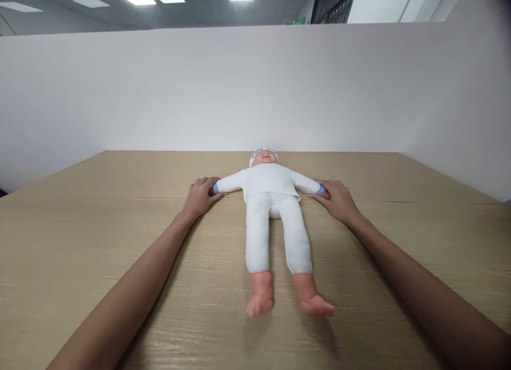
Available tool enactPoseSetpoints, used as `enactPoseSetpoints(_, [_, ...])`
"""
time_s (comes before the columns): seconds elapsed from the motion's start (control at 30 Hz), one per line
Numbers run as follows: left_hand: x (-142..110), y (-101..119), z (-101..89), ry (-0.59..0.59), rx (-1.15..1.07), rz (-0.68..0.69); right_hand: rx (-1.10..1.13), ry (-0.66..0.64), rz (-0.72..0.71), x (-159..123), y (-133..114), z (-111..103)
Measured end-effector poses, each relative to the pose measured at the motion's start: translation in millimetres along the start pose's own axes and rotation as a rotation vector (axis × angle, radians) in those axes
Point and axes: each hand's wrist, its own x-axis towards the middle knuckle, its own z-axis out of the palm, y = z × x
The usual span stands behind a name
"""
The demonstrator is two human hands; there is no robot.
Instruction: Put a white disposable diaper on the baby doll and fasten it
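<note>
Hands [203,197] [337,199] apart (nearly level), holding doll [269,179]

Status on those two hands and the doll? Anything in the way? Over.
Left hand and right hand each hold the doll near a blue cuff. Doll on its back on the table, arms spread. Nothing seen in the way.

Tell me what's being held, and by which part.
The doll, by both arms: the left hand and right hand each hold one end, beside the blue cuffs.

Slim, bare forearms [136,285] with narrow wrists [186,216] and bare, slender-fingered hands [198,198]
</note>
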Motion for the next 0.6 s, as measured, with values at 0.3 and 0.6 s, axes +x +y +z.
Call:
enactPoseSetpoints(0.3, [-49, 82, -25.5, 0.231, -0.08, -0.14, 0.044, 0.142, 0.031, -55, -106, -23])
enactPoseSetpoints(0.6, [-326, 290, -77.3, 0.173, -0.374, 0.315, 0.584, -0.063, -0.052, -276, -294, -108])
